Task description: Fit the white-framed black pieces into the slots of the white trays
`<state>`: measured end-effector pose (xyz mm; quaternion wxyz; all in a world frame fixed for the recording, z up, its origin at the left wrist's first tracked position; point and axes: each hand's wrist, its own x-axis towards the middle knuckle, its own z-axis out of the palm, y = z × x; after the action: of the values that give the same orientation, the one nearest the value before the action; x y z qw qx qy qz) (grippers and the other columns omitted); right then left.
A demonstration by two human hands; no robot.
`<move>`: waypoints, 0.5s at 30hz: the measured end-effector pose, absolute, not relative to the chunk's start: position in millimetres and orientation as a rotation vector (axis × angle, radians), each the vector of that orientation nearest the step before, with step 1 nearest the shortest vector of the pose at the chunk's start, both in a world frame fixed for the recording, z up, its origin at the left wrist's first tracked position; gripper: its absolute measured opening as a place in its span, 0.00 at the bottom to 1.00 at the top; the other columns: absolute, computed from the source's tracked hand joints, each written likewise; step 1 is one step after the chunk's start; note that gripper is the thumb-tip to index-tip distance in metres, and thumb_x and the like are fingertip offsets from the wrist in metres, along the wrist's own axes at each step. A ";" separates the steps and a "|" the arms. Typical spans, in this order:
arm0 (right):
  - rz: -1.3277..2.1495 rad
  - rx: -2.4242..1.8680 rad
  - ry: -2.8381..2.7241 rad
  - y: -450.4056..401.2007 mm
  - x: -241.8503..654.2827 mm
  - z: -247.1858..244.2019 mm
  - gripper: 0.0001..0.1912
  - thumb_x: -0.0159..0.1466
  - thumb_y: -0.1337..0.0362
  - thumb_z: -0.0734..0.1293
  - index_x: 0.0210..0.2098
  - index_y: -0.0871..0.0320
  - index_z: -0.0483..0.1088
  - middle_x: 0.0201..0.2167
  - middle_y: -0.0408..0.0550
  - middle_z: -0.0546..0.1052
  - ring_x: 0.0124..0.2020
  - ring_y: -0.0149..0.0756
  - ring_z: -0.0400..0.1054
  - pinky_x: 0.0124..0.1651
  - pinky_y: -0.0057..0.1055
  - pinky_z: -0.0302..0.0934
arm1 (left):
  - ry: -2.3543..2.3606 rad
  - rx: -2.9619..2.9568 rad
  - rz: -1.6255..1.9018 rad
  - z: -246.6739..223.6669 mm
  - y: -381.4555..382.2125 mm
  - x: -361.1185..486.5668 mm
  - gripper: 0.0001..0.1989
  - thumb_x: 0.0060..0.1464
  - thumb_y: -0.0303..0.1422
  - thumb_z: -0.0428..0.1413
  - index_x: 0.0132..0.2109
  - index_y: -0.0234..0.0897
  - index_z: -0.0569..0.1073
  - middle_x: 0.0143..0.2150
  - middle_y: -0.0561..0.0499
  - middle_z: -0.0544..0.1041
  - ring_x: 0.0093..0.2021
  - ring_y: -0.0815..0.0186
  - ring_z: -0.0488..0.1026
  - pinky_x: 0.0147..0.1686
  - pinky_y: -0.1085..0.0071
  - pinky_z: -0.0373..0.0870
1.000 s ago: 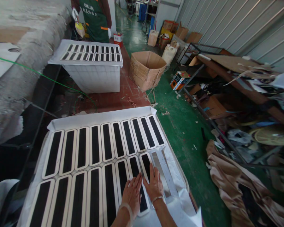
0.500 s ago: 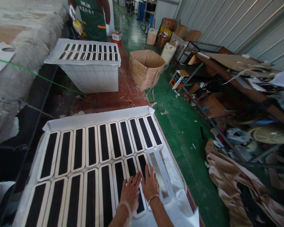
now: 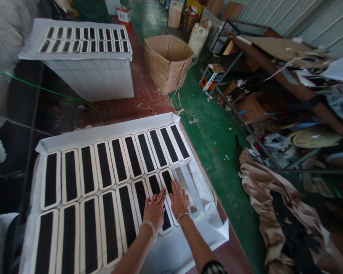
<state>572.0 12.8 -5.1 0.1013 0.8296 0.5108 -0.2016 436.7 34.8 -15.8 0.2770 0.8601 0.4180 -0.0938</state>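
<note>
White-rimmed, round-cornered panels with black centres lie in two rows on a white sheet [image 3: 174, 247]. My left hand [image 3: 154, 210] rests on the panel [image 3: 167, 220] second from the right end of the near row, palm down with fingers stretched out. Beside it, my right hand [image 3: 179, 199] lies with extended fingers on the row's rightmost panel [image 3: 167, 179], covering much of it. Neither hand is wrapped around anything. To the right of my right hand, a pale strip [image 3: 192, 184] lies along a greyish strip on the sheet.
Beyond my table, a white tub [image 3: 94, 82] carries a sheet with similar panels, and a person's green apron [image 3: 93, 9] shows behind it. An open cardboard box [image 3: 167, 66] stands on the floor. Cluttered shelving [image 3: 274, 129] and brown cloth [image 3: 263, 198] are on the right.
The camera view has shifted, so the whole scene sits higher and further left. My hands stay on the same two panels, with a slightly wider gap between them.
</note>
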 end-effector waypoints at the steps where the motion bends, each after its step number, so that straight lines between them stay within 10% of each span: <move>1: -0.595 2.449 1.513 11.6 572.4 -6.2 0.29 0.67 0.63 0.54 0.66 0.51 0.43 0.66 0.42 0.55 0.53 0.45 0.60 0.50 0.42 0.60 | 1.125 2.320 -0.257 -14.6 34.8 437.2 0.38 0.51 0.25 0.46 0.68 0.43 0.44 0.69 0.59 0.43 0.58 0.55 0.57 0.55 0.51 0.54; 15: -0.520 2.346 1.560 5.2 572.5 -9.2 0.29 0.66 0.65 0.53 0.66 0.51 0.43 0.69 0.41 0.42 0.53 0.50 0.60 0.49 0.49 0.58 | 1.139 2.371 -0.293 -25.3 28.3 439.9 0.38 0.52 0.26 0.45 0.68 0.45 0.41 0.69 0.56 0.45 0.59 0.54 0.56 0.55 0.50 0.54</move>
<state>572.5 5.2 -9.2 0.1379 0.8111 0.5392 -0.1798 439.9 28.3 -25.3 0.2451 0.8685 0.4172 -0.1074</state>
